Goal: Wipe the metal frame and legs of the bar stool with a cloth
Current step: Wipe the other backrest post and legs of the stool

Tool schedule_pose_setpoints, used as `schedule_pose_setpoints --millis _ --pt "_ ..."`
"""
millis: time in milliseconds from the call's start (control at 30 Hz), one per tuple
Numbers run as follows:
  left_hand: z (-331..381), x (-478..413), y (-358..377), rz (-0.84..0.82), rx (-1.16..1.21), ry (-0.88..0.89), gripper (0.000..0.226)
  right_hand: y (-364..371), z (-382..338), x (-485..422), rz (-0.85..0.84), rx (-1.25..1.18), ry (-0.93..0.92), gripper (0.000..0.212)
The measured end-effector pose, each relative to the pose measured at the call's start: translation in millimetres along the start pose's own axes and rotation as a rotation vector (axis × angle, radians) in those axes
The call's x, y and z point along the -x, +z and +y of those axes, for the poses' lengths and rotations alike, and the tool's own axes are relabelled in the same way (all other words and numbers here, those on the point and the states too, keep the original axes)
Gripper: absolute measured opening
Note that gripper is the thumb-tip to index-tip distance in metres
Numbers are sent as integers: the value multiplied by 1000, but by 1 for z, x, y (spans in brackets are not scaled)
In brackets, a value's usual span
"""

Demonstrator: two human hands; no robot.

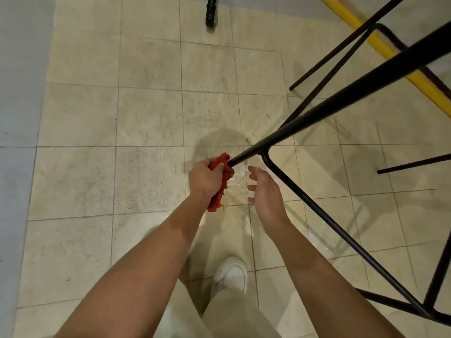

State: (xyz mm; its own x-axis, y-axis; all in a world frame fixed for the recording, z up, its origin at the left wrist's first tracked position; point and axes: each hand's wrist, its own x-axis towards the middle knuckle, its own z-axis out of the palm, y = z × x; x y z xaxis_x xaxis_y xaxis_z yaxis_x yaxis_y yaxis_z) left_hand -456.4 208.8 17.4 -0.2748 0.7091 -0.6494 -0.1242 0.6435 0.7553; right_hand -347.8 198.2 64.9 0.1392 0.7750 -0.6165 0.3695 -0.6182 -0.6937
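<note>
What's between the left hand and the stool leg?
The red cloth, gripped by the left hand around the stool leg tip, per the head view.

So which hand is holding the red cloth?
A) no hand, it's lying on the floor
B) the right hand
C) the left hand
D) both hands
C: the left hand grips the crumpled red cloth round the end of the black metal stool leg, while the right hand beside it is open, its fingers holding nothing.
</note>
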Motion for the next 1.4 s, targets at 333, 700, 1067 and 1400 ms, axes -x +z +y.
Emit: schedule_pose_setpoints --millis 333,700,1067,1400 --pt "-7 -20 -8 -142 48 36 21 17 1 -17 30 -13 35 42" --pt "-4 -45 -10 -197 181 76 21 13 10 -33 48 -28 85 41" --pt "-36 -83 -8 -195 -142 2 29 30 17 -45 -18 -75 133 43" --pt "-74 -100 -10 -135 -136 45 23 39 42 -63 3 -55 164 48"
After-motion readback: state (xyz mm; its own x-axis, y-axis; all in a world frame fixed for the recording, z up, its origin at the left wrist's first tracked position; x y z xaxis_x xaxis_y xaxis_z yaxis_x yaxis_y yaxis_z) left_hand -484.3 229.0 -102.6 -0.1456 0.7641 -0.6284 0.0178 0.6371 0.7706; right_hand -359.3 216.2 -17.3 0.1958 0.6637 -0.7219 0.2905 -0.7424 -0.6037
